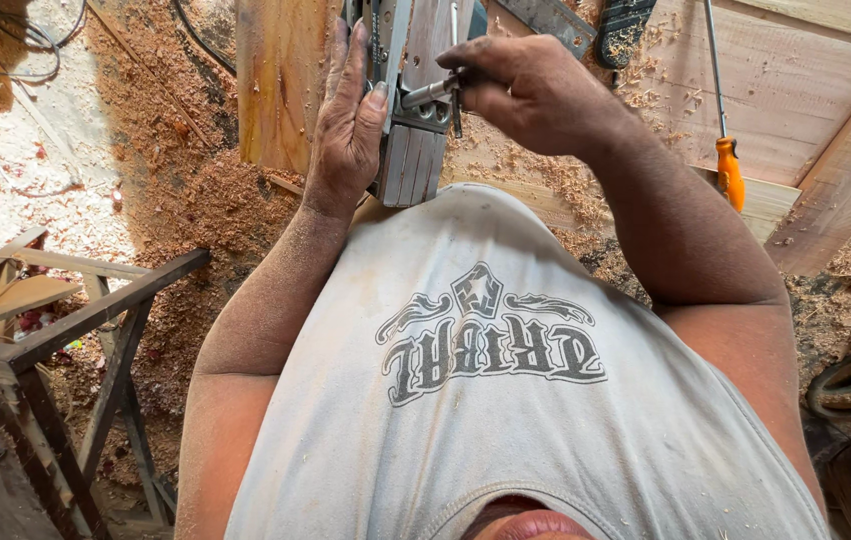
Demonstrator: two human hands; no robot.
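Right hand point(525, 90): closed around a small silver metal socket tool point(430, 93), its shaft pointing left into the side of a grey metal electric planer point(413, 120). Fingers curled tight on the tool; thumb side toward the camera.

Left hand point(347, 125): laid flat and open against the left side of the planer, fingers straight and together, thumb touching the planer's edge. It gripped nothing; it steadied the body of the machine.

Planer: stood on end on the pale wooden worktop point(785, 90), its ribbed grey sole facing the person, held between the two hands just above the chest of a light grey printed sleeveless shirt point(485, 400).

On the worktop, well to the right: a screwdriver with orange handle and long steel shaft point(728, 165), lying nearly upright in the view. Near the top edge: a flat grey metal bar point(550, 20) and beside it a dark ridged object point(623, 30), dusted with shavings; its kind could not be told.

Wood shavings point(535, 170) were scattered across the worktop behind the planer.

Left of the person: a sawdust-covered floor point(175, 200) and a rough dark wooden trestle point(85, 330).
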